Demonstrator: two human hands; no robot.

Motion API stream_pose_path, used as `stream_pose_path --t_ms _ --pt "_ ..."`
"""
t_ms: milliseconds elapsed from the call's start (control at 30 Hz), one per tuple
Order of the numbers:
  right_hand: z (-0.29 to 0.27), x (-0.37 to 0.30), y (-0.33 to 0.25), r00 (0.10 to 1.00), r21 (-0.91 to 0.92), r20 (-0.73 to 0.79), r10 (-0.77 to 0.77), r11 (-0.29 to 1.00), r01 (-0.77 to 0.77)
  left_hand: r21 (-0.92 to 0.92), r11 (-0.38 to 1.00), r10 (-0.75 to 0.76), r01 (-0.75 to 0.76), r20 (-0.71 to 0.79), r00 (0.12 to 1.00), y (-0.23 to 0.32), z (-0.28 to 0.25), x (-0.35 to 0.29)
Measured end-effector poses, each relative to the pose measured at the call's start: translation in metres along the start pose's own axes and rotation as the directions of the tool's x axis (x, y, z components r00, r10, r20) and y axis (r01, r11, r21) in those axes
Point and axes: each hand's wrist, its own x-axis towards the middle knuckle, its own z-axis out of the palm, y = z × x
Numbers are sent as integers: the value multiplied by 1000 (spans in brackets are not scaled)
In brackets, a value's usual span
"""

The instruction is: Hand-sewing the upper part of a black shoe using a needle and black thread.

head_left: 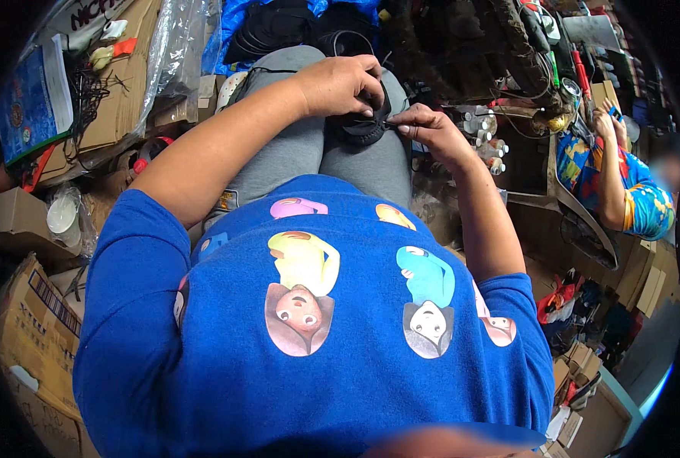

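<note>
On my lap, over the grey trousers (294, 153), rests a black piece with a rounded, ridged edge (363, 131); its exact kind is hard to make out. My left hand (341, 85) bends over it from above, fingers curled and pinching its upper side. At its right edge, my right hand (431, 131) has thumb and index finger pressed together. Whatever sits between those fingertips is too small to name. Part of the black piece is hidden beneath my left hand.
Ahead of my knees lie more black pieces (271, 34) on blue plastic (219, 34). Small bottles (489, 145) stand right of my right hand. Cardboard boxes (19, 217) and a white cup (63, 217) are at left. Another person (622, 179) sits at the far right.
</note>
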Motion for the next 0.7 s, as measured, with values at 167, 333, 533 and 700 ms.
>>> stream_pose_path --t_ms 167,333,533,700 --pt "29 6 -12 981 57 -180 68 997 -58 -11 999 -52 53 60 997 2 1 1" --pt "33 -2 -22 957 -255 -246 -154 963 90 91 989 -105 115 -110 988 19 -3 -14" --pt "44 -23 -29 936 -432 -300 -184 901 39 126 983 -97 132 -252 963 23 -19 -56" --pt "43 -29 -38 950 -485 -283 -129 874 -26 55 975 -205 215 -152 967 39 -27 -68"
